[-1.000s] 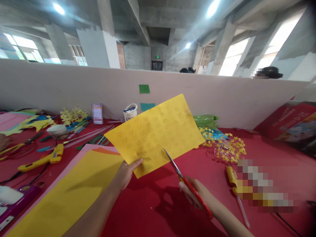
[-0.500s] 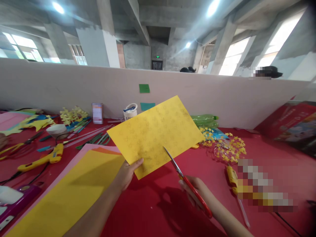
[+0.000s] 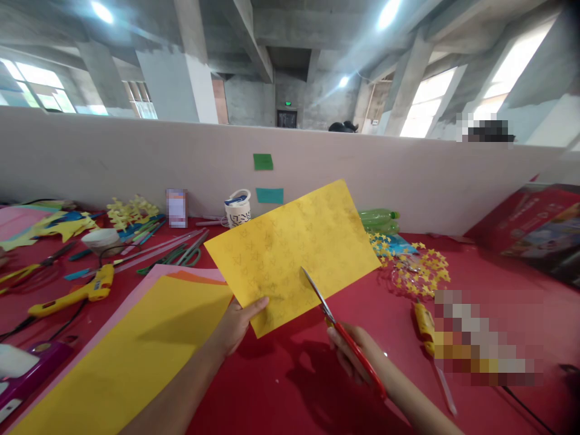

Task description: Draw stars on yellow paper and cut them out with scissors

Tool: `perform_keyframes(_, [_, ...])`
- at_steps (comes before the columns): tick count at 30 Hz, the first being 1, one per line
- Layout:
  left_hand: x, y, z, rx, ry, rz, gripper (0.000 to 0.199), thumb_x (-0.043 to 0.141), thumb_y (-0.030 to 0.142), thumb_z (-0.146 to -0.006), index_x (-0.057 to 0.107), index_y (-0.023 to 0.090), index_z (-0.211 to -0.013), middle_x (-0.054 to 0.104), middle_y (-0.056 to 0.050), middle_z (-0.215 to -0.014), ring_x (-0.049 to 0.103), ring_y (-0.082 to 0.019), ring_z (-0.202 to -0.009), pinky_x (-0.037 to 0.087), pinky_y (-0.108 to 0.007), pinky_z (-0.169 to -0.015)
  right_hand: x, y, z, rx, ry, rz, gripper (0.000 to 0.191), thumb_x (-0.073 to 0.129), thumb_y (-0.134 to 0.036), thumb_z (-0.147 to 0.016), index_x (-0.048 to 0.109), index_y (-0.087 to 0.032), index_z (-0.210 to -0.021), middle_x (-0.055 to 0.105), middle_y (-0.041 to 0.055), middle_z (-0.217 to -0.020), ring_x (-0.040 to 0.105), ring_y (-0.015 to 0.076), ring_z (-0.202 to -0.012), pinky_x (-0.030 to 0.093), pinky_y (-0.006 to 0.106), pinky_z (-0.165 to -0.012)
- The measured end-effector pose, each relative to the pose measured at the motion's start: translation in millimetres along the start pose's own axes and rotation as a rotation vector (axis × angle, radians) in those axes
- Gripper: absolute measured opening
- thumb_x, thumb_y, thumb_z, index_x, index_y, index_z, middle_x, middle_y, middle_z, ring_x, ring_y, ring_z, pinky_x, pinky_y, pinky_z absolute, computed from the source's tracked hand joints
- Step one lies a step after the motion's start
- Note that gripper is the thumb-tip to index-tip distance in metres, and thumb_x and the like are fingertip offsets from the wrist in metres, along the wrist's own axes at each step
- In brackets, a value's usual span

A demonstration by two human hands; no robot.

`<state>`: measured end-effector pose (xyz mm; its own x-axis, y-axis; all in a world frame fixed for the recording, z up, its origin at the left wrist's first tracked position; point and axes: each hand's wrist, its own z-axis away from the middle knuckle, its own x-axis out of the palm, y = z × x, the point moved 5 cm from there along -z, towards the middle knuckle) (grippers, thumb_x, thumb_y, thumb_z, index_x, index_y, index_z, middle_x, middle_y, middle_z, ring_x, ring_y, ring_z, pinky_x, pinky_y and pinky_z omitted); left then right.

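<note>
My left hand [image 3: 239, 321] pinches the lower left corner of a yellow sheet [image 3: 294, 248], thumb on top. Rows of small stars are drawn in pencil across this sheet, which is held tilted above the table. Red-handled scissors [image 3: 338, 329] are gripped in my right hand [image 3: 357, 350]. Their blades look nearly together, and the tip overlaps the sheet's lower middle; whether it touches the paper I cannot tell. Below my left arm lies a stack of coloured paper, yellow [image 3: 131, 350] on top, with orange and pink edges showing.
On the right are cut yellow stars [image 3: 428, 269], a yellow glue gun [image 3: 425, 323] and green bottles [image 3: 378, 220]. At left lie another glue gun [image 3: 97, 287], a purple power strip [image 3: 38, 374] and green-handled scissors [image 3: 188, 254]. A white partition [image 3: 113, 151] stands behind the red table.
The yellow sheet has shifted slightly right and turned a little with my left hand. My right hand and the scissors have barely moved. The camera view has drifted slightly.
</note>
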<state>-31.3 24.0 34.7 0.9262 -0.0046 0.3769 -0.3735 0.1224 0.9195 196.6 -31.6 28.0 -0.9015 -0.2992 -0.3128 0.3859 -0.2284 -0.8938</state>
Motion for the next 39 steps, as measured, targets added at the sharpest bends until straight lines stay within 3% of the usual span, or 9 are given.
perform_keyframes(8, [2.8, 1.5, 1.1, -0.023, -0.003, 0.016, 0.05, 0.079, 0.034, -0.058, 0.068, 0.014, -0.103, 0.069, -0.013, -0.104, 0.058, -0.035, -0.106, 0.04, -0.049, -0.097, 1.4, -2.7, 0.8, 0.008, 0.025, -0.007, 0.044, 0.044, -0.061, -0.08, 0.037, -0.021, -0.063, 0.037, -0.0091, -0.033, 0.032, 0.0061, -0.027, 0.022, 0.017, -0.031])
perform_keyframes(15, [6.2, -2.6, 5.4, -0.074, -0.099, -0.031, 0.042, 0.076, 0.033, -0.064, 0.069, 0.016, -0.102, 0.069, -0.011, -0.106, 0.061, -0.033, -0.103, 0.043, -0.046, -0.095, -0.4, -5.4, 3.7, -0.077, -0.005, 0.045, 0.047, 0.04, -0.062, -0.082, 0.039, -0.019, -0.064, 0.042, -0.0069, -0.043, 0.04, 0.0063, -0.036, 0.029, 0.017, -0.037])
perform_keyframes(23, [2.4, -9.6, 3.5, -0.088, -0.13, -0.02, 0.043, 0.074, 0.031, -0.068, 0.067, 0.019, -0.108, 0.067, -0.01, -0.109, 0.061, -0.032, -0.102, 0.045, -0.045, -0.094, 1.6, -3.6, 1.5, 0.064, 0.048, -0.021, 0.04, 0.043, -0.056, -0.082, 0.038, -0.021, -0.064, 0.036, -0.0094, -0.035, 0.036, 0.0068, -0.028, 0.027, 0.017, -0.031])
perform_keyframes(30, [2.8, -10.0, 4.3, -0.1, -0.128, -0.007, 0.044, 0.075, 0.031, -0.067, 0.067, 0.017, -0.108, 0.067, -0.012, -0.11, 0.062, -0.033, -0.101, 0.046, -0.045, -0.093, 4.8, -6.4, 3.1, 0.031, 0.04, -0.063, 0.04, 0.045, -0.056, -0.081, 0.036, -0.021, -0.064, 0.034, -0.0105, -0.036, 0.033, 0.0058, -0.029, 0.024, 0.017, -0.032])
perform_keyframes(39, [6.4, -14.1, 9.1, -0.141, -0.195, -0.053, 0.039, 0.073, 0.03, -0.07, 0.067, 0.017, -0.106, 0.065, -0.012, -0.113, 0.061, -0.033, -0.103, 0.046, -0.046, -0.093, 5.1, -7.4, 2.9, 0.004, 0.048, -0.044, 0.037, 0.047, -0.052, -0.081, 0.035, -0.021, -0.064, 0.042, -0.0076, -0.045, 0.04, 0.0061, -0.035, 0.027, 0.018, -0.036])
